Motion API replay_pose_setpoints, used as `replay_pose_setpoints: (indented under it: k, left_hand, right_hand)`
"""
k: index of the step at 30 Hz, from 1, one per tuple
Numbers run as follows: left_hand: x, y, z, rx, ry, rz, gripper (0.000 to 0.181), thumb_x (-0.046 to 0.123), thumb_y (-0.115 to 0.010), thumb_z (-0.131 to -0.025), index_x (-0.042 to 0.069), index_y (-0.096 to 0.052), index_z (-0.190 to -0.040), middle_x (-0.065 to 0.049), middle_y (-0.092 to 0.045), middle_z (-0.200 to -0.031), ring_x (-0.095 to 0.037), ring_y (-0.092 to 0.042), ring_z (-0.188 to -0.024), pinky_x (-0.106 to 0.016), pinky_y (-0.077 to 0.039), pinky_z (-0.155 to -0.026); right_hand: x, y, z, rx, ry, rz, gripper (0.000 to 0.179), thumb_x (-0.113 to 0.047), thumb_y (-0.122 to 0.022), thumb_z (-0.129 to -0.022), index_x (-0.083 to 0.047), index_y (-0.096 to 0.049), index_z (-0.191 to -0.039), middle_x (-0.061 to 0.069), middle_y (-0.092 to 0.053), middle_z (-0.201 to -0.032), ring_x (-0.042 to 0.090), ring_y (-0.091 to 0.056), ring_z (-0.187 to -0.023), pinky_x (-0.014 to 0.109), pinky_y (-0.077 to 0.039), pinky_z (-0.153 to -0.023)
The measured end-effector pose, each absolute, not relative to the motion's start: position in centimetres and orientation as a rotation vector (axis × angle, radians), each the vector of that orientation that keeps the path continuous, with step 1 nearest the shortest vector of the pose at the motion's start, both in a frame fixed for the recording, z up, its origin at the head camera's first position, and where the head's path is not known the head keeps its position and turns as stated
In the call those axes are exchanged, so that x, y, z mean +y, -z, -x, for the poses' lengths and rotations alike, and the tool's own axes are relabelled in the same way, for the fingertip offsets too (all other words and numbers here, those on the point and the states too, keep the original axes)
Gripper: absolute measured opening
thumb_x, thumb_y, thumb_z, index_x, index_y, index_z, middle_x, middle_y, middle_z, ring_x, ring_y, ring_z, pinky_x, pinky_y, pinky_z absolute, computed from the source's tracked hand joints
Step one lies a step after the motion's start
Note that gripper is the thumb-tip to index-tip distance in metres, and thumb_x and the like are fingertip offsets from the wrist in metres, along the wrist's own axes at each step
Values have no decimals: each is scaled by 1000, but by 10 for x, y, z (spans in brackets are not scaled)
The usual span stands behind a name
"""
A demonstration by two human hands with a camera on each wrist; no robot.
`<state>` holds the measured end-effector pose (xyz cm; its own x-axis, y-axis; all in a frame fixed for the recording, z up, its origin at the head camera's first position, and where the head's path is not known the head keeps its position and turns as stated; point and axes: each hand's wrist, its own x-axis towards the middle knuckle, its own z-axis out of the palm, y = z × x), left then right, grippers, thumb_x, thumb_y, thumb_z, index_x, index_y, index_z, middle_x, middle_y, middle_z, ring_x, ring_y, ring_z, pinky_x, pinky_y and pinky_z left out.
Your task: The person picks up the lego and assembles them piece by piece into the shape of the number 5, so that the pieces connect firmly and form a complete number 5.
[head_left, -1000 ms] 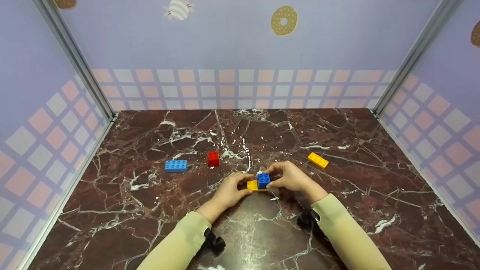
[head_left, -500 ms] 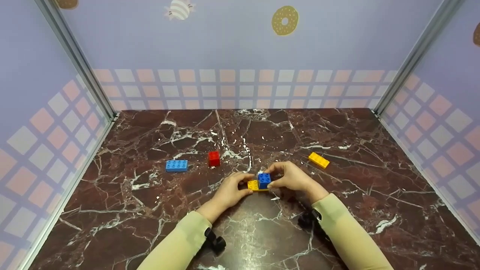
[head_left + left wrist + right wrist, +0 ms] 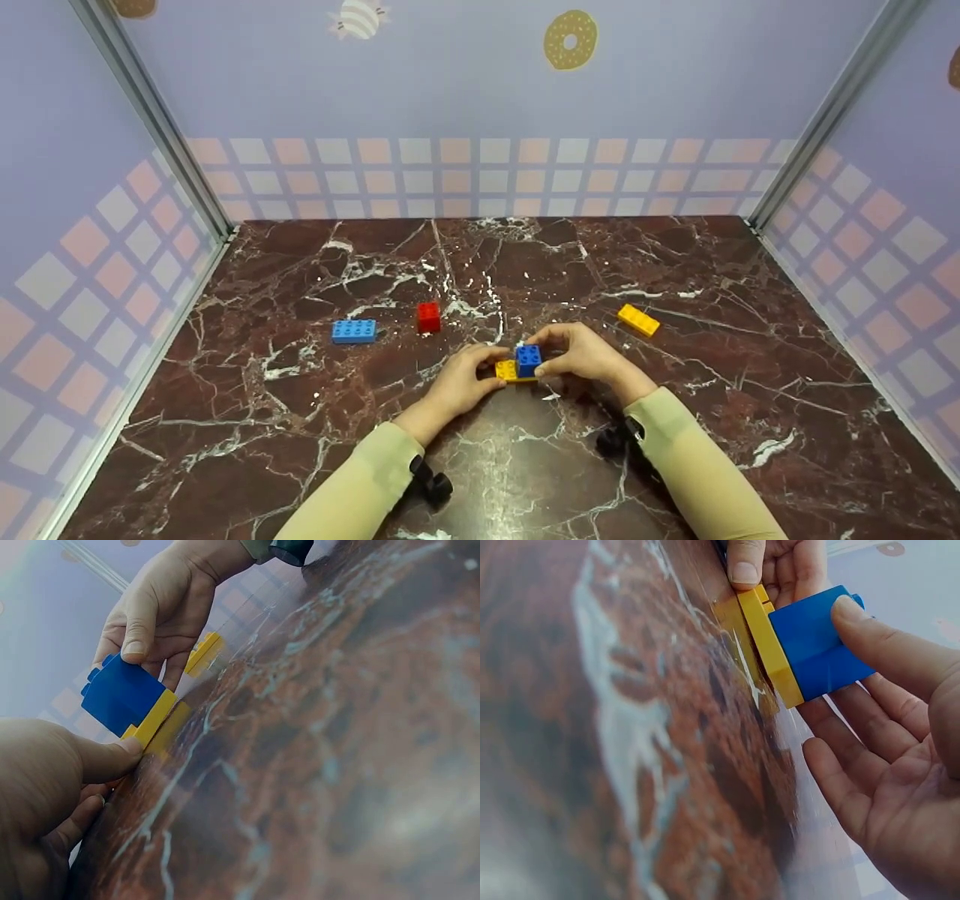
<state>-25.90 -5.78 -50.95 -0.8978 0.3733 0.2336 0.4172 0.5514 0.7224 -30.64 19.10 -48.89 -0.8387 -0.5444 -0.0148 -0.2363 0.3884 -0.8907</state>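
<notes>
A dark blue toy brick [image 3: 528,361] sits upright on the right half of a thin yellow brick [image 3: 506,370], whose left studs show. My right hand [image 3: 585,356] pinches the blue brick between thumb and fingers. In the right wrist view the thumb presses the upper side of this blue brick [image 3: 821,645], with the other fingers behind it. My left hand [image 3: 461,379] holds the left end of the yellow brick, its thumb on the near side. In the left wrist view the yellow brick [image 3: 157,720] lies close over the table, and its far side is hidden.
On the marbled table [image 3: 300,450], a light blue brick [image 3: 354,331] and a red brick [image 3: 428,317] stand to the left. Another yellow brick [image 3: 639,320] lies beyond my right hand. Patterned panels [image 3: 480,75] enclose the back and both sides.
</notes>
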Motion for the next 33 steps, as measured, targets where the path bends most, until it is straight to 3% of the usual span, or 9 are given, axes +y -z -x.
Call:
replay_pose_setpoints:
  k: [4,18,33]
  left_hand:
    - [-58,510,259,-2715,1290,698,46,12,-81,-85,6,-69,-129,-13,-71,-125,-30,-65,-111,-49,-53,-101]
    - [-58,512,260,-2692,1303,718,50,14,-82,-86,6,-66,-133,-11,-72,-124,-28,-65,-109,-45,-54,-99]
    - [-58,515,262,-2534,1509,698,52,10,-77,-90,0,-59,-138,-18,-68,-122,-32,-69,-105,-40,-60,-93]
  right_hand:
    - [192,490,307,2327,1456,685,39,-1,-84,-81,4,-71,-118,25,-74,-116,12,-69,-93,18,-57,-82]
    - [191,489,304,2307,1482,670,38,-1,-84,-81,5,-71,-116,25,-75,-113,10,-68,-91,18,-57,-81]
    - [190,488,305,2308,1470,681,38,-1,-84,-81,5,-71,-116,24,-75,-112,9,-68,-90,18,-57,-80]
